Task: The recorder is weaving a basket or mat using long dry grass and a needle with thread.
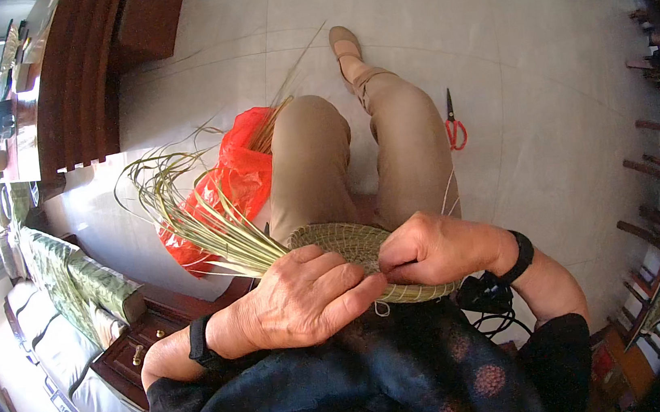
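Observation:
A coiled straw basket (341,236), bound with pale stitching, rests in my lap against my dark shirt. My left hand (309,294) is closed on its near left rim, at the root of a bundle of long green grass strands (229,233) that fans out to the left. My right hand (426,247) has its fingers pinched together at the basket's near edge, touching my left fingertips; whether it holds a needle or thread is hidden. A thin pale thread (449,191) rises behind my right hand. Below the rim hangs a small loop of thread (382,308).
Red-handled scissors (455,130) lie on the tiled floor right of my leg. A red plastic bag (242,185) with dry stalks sits left of my knee. Dark wooden furniture (83,75) and a drawer cabinet (132,344) stand left. Black cables (491,303) lie by my right hip.

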Demonstrator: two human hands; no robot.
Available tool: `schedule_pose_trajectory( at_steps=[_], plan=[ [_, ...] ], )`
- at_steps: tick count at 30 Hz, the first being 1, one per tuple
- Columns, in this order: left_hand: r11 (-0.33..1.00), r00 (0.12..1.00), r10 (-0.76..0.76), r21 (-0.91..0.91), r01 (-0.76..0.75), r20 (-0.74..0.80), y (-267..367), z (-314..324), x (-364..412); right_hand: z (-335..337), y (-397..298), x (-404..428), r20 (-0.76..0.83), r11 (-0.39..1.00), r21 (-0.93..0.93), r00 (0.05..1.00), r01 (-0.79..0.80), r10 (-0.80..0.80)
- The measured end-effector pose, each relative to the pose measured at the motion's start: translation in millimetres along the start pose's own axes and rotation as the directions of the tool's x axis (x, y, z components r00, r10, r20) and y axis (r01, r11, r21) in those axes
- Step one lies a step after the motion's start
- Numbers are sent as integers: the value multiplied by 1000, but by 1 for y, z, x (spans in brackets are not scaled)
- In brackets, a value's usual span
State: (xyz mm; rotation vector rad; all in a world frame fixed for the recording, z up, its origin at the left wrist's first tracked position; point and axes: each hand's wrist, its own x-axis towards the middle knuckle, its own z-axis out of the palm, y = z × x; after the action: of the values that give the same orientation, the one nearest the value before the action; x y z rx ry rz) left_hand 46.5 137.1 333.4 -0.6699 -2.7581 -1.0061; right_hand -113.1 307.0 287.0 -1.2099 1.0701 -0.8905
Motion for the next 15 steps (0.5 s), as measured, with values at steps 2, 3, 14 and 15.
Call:
schedule_pose_trajectory(
  at_steps=[2, 3, 14, 15],
  plan=[
    [1000, 1000, -16, -1, 16, 2, 0, 0, 0, 6, 1, -1, -166, 979, -198, 983, 45, -79],
    [1000, 1000, -15, -4, 15, 17, 0, -1, 1, 4, 8, -1, -163, 978, -202, 984, 41, -75],
    [998, 991, 34, -55, -28, 126, -5, -6, 9, -34, 46, -4, -678, 928, -53, 696, -369, 238],
    [998, 994, 31, -59, -25, 107, -5, -5, 7, -33, 41, -7, -678, 928, -57, 697, -367, 234]
  ],
)
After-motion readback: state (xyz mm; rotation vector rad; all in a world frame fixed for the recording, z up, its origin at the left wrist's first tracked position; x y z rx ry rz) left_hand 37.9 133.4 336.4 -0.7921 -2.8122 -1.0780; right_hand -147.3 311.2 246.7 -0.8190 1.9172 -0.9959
